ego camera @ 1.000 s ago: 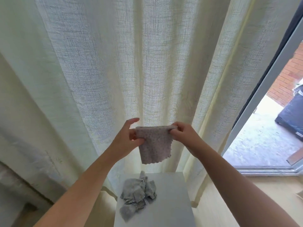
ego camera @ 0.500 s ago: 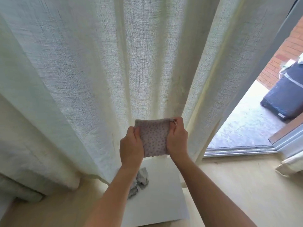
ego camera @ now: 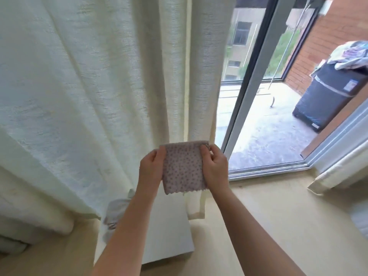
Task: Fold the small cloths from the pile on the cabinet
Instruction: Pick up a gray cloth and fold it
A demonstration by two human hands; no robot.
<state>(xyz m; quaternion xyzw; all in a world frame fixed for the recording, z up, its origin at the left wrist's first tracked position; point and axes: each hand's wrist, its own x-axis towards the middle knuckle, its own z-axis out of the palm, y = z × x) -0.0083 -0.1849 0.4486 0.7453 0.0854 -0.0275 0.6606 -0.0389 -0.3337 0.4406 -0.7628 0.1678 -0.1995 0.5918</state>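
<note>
We see the small cloth point(ego camera: 183, 168) held up between both hands: the left hand point(ego camera: 150, 168) pinches its left edge, the right hand point(ego camera: 215, 168) grips its right edge, and the scalloped hem hangs free. Below the wrists, the white cabinet point(ego camera: 169, 236) shows between the forearms. The pile point(ego camera: 115, 212) lies under the left forearm, largely hidden by it and by the curtain point(ego camera: 99, 96).

The left forearm point(ego camera: 127, 226) covers most of the pile point(ego camera: 117, 208), a blurred pale scrap, and part of the cabinet point(ego camera: 169, 236). The left hand point(ego camera: 150, 168) and right hand point(ego camera: 216, 168) cover the cloth's point(ego camera: 183, 168) side edges; how they grip behind it cannot be seen. Both forearms run off the bottom edge. The bin's point(ego camera: 328, 96) label point(ego camera: 349, 86) is too small to read.
</note>
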